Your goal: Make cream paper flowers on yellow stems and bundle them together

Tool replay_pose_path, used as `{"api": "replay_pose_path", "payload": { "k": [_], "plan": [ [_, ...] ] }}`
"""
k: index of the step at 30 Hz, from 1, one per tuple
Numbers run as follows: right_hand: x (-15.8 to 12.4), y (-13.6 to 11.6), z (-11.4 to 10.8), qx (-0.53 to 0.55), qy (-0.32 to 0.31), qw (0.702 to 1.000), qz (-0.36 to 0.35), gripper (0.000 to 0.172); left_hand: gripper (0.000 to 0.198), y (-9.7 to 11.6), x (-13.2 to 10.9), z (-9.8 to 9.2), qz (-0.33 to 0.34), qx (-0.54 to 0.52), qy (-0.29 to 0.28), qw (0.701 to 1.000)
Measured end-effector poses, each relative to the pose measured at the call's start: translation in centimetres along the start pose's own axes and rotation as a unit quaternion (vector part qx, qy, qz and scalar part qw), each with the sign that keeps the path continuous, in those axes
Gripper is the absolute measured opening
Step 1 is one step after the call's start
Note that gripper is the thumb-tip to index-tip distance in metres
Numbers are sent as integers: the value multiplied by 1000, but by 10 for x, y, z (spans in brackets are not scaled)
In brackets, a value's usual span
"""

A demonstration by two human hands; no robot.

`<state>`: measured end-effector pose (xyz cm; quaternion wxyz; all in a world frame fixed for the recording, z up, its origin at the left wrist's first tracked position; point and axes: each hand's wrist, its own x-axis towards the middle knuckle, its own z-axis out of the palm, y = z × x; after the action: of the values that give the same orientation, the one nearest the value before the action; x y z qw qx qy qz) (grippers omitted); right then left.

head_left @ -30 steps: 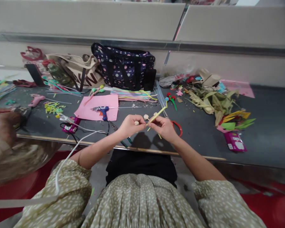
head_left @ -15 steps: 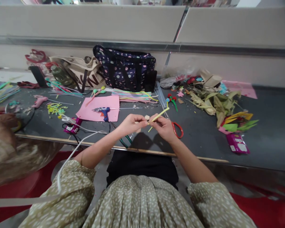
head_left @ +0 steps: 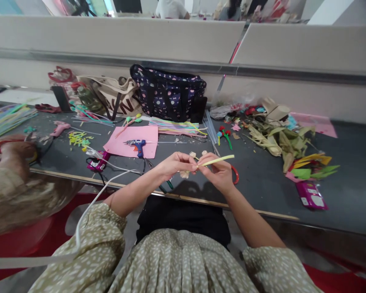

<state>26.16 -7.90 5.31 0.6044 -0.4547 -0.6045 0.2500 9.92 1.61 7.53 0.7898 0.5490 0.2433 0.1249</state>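
Note:
Fingertips of my left hand [head_left: 180,163] and my right hand [head_left: 218,174] meet above the front of the table, both closed in a pinch on a thin yellow pipe cleaner [head_left: 221,159]. Its free end sticks out to the right across my right fingers. Small cream flower-like pieces [head_left: 184,174] show around and behind my left fingertips; whether they are held or lying down I cannot tell. Red-handled scissors [head_left: 235,175] lie partly hidden behind my right hand. Beneath my left wrist, green-handled pliers [head_left: 170,184] are mostly covered.
A blue glue gun [head_left: 137,146] rests on pink paper [head_left: 116,141], its cord near a white cable [head_left: 110,179]. Behind are pipe cleaners [head_left: 177,127] and a dotted bag [head_left: 171,93]. Dried husks [head_left: 285,142] lie right. At left, another person's hand [head_left: 15,156] holds red-handled scissors.
My view has tilted up slightly, so the table sits lower in it. The yellow pipe cleaner has swung flatter, its free end pointing more to the right; both hands still pinch it.

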Motion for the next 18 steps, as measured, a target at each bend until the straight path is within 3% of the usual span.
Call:
{"api": "replay_pose_path", "payload": {
  "k": [4,11,15,18],
  "plan": [
    [0,1,4,51,53,996,44,6,28,0,0,4,20,-42,10,999],
    [6,2,-6,35,-26,989,141,13,28,-1,1,-2,20,14,28,999],
    [6,2,-4,46,-8,981,190,18,28,-1,0,3,41,69,70,994],
    [6,5,0,46,11,978,205,21,24,0,-1,7,103,169,112,974]
  ]
}}
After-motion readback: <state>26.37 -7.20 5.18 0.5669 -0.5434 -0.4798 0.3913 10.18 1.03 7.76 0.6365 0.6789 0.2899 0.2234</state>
